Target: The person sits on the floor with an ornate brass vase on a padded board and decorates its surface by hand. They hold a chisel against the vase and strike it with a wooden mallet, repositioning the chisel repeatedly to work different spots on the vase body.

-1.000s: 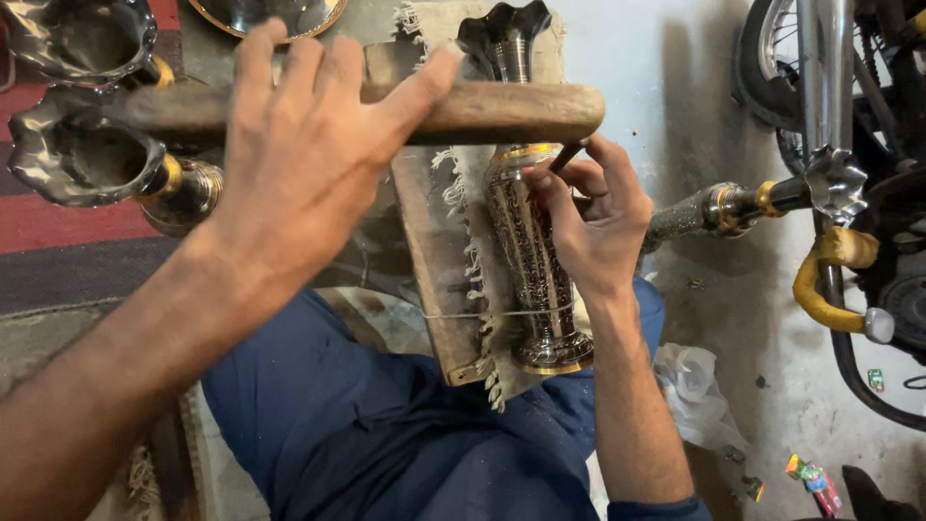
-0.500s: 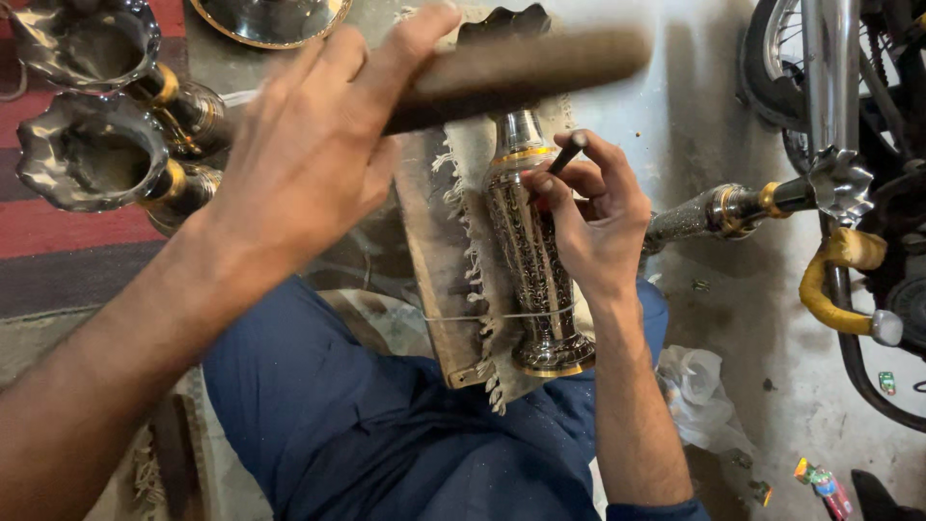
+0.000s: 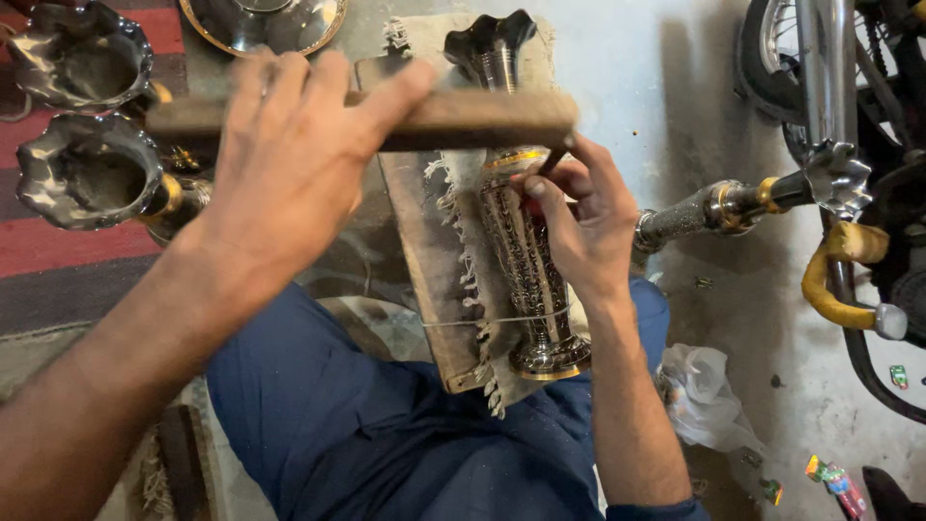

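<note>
The engraved metal vase [image 3: 526, 260] lies on its side on a fringed cloth over a wooden board [image 3: 424, 280] across the person's lap. It's silvery with a gold band and a fluted mouth (pretty ornate). The right hand [image 3: 579, 227] pinches a small chisel [image 3: 552, 162] against it. The left hand [image 3: 289, 159] is wrapped around a wooden mallet [image 3: 482, 118] above. Similar vases [image 3: 87, 174] sit left, on a grey concrete floor [image 3: 627, 87].

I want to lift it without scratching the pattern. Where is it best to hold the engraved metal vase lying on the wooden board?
Probably at the plain round foot, coming from the near end. The engraved vase lies lengthwise on the wooden board, fluted mouth away; the right hand with its thin tool and the wooden stick in the left hand crowd the upper part.
</note>
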### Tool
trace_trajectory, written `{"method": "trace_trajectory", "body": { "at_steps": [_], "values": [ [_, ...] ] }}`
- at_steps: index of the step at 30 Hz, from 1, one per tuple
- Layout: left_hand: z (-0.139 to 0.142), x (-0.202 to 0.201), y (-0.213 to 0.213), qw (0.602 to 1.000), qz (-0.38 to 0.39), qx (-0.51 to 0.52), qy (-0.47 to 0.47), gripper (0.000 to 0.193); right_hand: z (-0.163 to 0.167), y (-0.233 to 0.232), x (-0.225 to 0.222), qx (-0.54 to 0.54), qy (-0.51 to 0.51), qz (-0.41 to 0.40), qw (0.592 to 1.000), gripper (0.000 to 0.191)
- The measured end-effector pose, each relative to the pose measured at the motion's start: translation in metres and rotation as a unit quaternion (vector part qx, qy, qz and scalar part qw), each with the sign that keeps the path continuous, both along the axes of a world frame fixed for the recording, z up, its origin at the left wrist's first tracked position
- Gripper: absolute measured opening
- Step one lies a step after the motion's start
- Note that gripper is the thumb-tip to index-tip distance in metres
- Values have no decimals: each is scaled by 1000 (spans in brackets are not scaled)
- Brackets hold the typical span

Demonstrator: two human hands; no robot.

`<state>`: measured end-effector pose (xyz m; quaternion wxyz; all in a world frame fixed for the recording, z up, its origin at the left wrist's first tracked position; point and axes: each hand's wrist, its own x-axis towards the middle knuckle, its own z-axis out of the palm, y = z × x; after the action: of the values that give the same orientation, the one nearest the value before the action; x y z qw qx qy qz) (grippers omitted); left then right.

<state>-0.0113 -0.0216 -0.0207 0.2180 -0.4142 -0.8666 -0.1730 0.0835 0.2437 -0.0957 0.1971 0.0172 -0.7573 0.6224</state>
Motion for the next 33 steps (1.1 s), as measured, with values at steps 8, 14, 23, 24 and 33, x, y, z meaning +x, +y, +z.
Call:
{"method": "trace_trajectory", "body": {
  "at_steps": [8,14,23,24,33],
  "values": [
    [18,-1,9,994,-33,44,-97,74,-5,-5,3,18,24,-50,998,36],
    [37,-2,12,998,-55,7,28,60,-6,-8,2,-6,28,-53,998,37],
    [11,13,-7,998,21,-3,-66,72,0,28,-6,-263,24,-26,964,32],
    [6,19,-10,986,4,51,-156,71,2,33,-7,-306,36,-9,951,33],
    [-92,102,38,719,-46,512,-468,57,31,39,-24,32,-31,139,989,37]
  ]
}}
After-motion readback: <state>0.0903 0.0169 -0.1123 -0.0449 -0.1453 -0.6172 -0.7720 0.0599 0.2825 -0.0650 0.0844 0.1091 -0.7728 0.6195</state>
